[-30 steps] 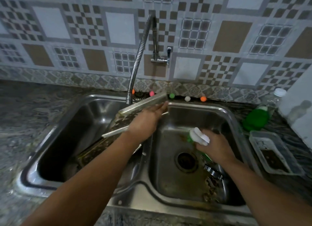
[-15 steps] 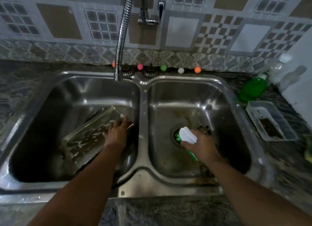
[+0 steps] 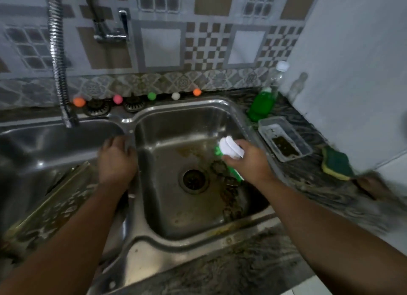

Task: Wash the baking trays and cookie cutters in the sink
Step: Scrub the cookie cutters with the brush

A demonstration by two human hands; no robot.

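Steel sink [image 3: 132, 246] | left basin: soapy baking tray [image 3: 50, 208] | right basin: cookie cutters [image 3: 229, 184]

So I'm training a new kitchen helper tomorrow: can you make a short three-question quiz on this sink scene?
1. True or false: the right hand holds a white and green brush.
2. Which basin holds the dirty baking tray? A) left basin B) right basin C) neither, it is on the counter
3. Fill in: the yellow and green ____ lies on the counter, right of the clear plastic tub.

Key: 1 true. 2 A. 3 sponge.
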